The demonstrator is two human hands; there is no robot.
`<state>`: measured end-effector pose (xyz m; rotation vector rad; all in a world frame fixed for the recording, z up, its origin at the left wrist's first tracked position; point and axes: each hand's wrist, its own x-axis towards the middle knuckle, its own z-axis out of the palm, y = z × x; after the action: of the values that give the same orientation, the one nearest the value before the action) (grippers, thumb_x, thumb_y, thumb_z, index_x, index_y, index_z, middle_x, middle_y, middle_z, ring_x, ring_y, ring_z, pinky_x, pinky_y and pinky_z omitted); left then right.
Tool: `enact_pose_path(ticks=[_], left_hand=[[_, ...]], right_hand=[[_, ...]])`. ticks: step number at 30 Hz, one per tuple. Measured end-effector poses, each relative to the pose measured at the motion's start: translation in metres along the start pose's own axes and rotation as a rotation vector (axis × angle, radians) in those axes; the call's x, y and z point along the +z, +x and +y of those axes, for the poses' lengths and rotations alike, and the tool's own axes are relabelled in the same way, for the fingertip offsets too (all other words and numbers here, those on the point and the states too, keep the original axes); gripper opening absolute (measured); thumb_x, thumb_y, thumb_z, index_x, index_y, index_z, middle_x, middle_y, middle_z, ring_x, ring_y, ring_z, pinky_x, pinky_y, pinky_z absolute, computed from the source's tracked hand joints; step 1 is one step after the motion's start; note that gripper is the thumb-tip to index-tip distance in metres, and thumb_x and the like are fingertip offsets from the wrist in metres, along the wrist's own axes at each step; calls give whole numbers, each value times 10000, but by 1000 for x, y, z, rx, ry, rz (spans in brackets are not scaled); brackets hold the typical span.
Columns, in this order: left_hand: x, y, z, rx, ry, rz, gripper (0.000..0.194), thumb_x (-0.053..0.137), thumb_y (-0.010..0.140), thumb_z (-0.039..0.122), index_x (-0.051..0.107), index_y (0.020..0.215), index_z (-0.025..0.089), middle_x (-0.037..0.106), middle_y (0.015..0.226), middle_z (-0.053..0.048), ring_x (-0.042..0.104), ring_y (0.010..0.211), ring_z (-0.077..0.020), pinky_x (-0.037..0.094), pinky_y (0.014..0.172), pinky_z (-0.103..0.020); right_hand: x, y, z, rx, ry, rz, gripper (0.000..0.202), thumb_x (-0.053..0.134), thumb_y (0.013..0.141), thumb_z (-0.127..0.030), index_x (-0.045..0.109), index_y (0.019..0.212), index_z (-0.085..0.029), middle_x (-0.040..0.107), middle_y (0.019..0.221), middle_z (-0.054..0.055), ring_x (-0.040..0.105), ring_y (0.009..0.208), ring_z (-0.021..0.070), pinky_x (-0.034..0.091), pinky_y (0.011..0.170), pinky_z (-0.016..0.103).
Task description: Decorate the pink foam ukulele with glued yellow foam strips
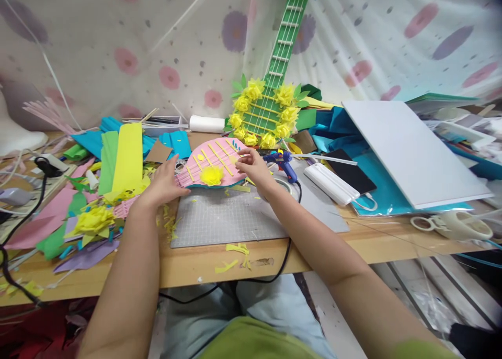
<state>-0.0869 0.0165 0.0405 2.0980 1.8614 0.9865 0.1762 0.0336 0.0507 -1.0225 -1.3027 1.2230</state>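
Observation:
A pink instrument-shaped craft (217,157) with yellow strips, pale strings and a yellow paper flower (212,175) lies across the back of the grey cutting mat (219,217). My left hand (163,185) is at its narrow left end, fingers apart, the fingertips beside the strings. Over the rounded right end is my right hand (253,166), its thumb and fingers curved near the pink surface; whether they pinch anything is too small to tell. Just right of that hand lies a blue glue gun (283,163). A green guitar-shaped craft (270,105) ringed with yellow flowers stands upright behind.
Crepe paper strips (129,157) and another yellow flower (94,222) are heaped at left. On the right are a white board (411,149), a white device (331,183) and scissors (431,223). A black cable (289,249) hangs over the front table edge (188,275).

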Motion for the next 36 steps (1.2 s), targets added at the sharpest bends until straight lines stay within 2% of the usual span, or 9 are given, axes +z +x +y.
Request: enact_pose_path(ticks=[5,8,13,16,19,22,24,28,36], left_hand=[[-5,6,-11,-110,114,-198,1026,766,447,334,356,1373,168,607,1171,-168,580,1045,-358,433,869,-436],[-3,16,-13,-121,69,-172,968,740,480,339,369,1363,191,637,1118,-140,627,942,-310,469,790,-382],[1,35,-21,-100,12,-182,977,776,387,285,437,1298,181,640,1094,-137,636,896,-285,478,790,-365],[-1,35,-5,-73,48,-206,944,776,361,226,485,1258,176,595,1179,-161,566,1059,-349,418,917,-439],[3,23,30,112,-39,-115,756,722,490,249,522,1219,230,497,1318,-115,416,1247,-332,301,1043,-459],[21,13,64,313,-100,12,569,670,613,271,560,1170,237,457,1347,-96,373,1281,-281,241,1084,-436],[37,11,75,395,-73,-11,440,657,655,281,617,1091,239,495,1305,-100,387,1266,-281,216,1088,-462],[54,15,69,420,-74,-77,273,600,721,256,674,984,257,563,1228,-80,456,1203,-259,297,1047,-459],[49,16,57,295,-210,-33,197,562,760,320,711,851,229,660,996,-62,590,964,-206,431,920,-351]], right_hand=[[-14,-1,4,25,57,-5,312,585,614,-217,463,901,-212,520,695,-61,550,648,91,444,612,243],[-14,-2,6,58,77,-20,322,597,609,-221,465,903,-215,513,697,-65,558,645,93,442,603,243],[-13,-1,12,96,40,-6,330,609,591,-223,465,888,-205,531,691,-61,544,632,95,427,572,233],[-13,1,14,104,32,2,326,622,583,-229,458,863,-206,535,684,-61,546,630,97,419,561,229],[-14,1,14,103,34,-13,330,633,576,-240,452,849,-209,533,678,-66,547,615,95,416,551,227],[-14,0,12,96,31,-45,312,635,573,-237,454,825,-207,525,665,-69,537,598,87,413,538,218],[-14,-2,12,93,18,-60,275,623,585,-227,461,806,-205,523,655,-67,524,587,81,413,531,212],[-14,-5,11,90,-22,-65,204,583,631,-212,482,808,-207,524,635,-64,505,559,74,417,517,204],[0,-11,9,156,-55,-147,189,576,652,-159,449,786,-203,499,585,-80,497,496,64,328,410,172]])
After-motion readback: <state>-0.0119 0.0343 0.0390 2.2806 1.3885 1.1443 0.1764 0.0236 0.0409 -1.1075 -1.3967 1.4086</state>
